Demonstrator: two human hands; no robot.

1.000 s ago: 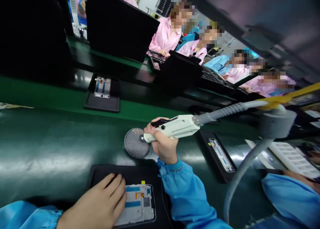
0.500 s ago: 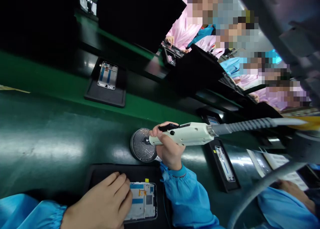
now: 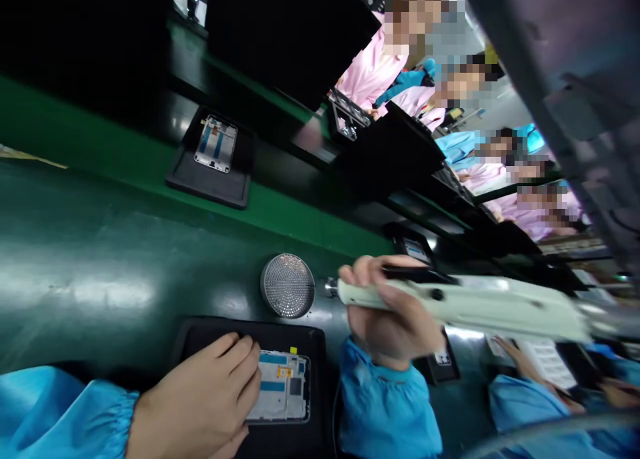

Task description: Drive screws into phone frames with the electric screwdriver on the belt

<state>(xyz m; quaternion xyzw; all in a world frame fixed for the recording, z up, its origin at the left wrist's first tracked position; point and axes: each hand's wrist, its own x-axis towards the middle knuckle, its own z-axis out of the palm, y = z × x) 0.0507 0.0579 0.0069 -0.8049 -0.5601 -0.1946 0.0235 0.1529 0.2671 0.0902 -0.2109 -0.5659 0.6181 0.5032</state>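
Observation:
My left hand [image 3: 200, 399] lies over the left end of a phone frame [image 3: 277, 387]. Its fingers curl together at the upper edge and the thumb sits near the lower one, hiding that end. The frame, silvery with blue strips and a yellow tab, rests in a black padded tray [image 3: 315, 339]. A pale green electric screwdriver [image 3: 480, 305] is wrapped by my right hand [image 3: 387, 305], blurred by motion. It lies nearly level, tip to the left. Just left of the tip stands a round metal dish of screws [image 3: 289, 287] with a dotted top, apart from the tip.
A second tray [image 3: 207, 185] with a phone frame stands on the green ledge at upper left. Another tray [image 3: 445, 372] sits partly hidden behind my right hand. A co-worker's blue sleeve [image 3: 520, 405] is at lower right, with a blurred cable [image 3: 560, 429] across it.
The screwdriver has moved right in my right hand, its tip leaving the dish of screws. My left hand stays on the phone frame. The view has shifted slightly.

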